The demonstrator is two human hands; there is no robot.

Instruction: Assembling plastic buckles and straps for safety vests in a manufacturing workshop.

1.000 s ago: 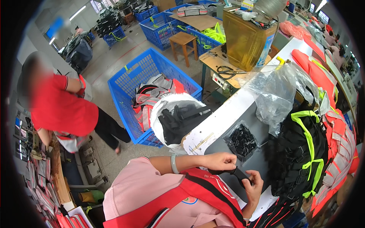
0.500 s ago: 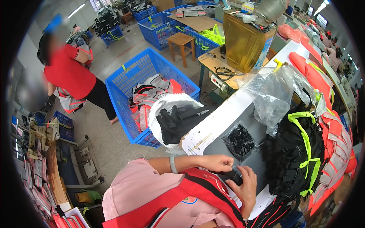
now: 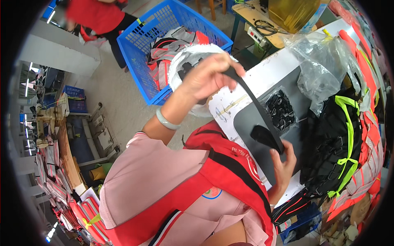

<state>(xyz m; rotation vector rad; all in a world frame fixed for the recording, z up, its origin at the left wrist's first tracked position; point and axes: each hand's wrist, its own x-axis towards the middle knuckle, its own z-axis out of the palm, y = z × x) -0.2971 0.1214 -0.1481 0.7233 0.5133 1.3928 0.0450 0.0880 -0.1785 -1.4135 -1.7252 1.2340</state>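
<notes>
A black webbing strap (image 3: 257, 105) is stretched over the table between my hands. My left hand (image 3: 209, 77), raised above the white sack, pinches its far end. Closer to my body, my right hand (image 3: 284, 165) grips the near end between thumb and fingers. A broader black flap (image 3: 264, 136) hangs beside the strap near my right hand; how the two join is unclear. Just right of the strap, a clear bag of small black buckles (image 3: 280, 110) lies on the grey tabletop (image 3: 246, 128). The white sack (image 3: 177, 70) with black straps inside is partly hidden behind my left hand.
A blue crate (image 3: 137, 67) with grey and red vests stands beyond the table. Crumpled clear plastic (image 3: 322, 67) and a pile of black strapped gear (image 3: 330, 151) with lime ties lie right. A person in red (image 3: 96, 16) is at the far left.
Both hands were close together low over the table. My left hand has since swung up and away, drawing the strap out straight, and the view has tilted downward.
</notes>
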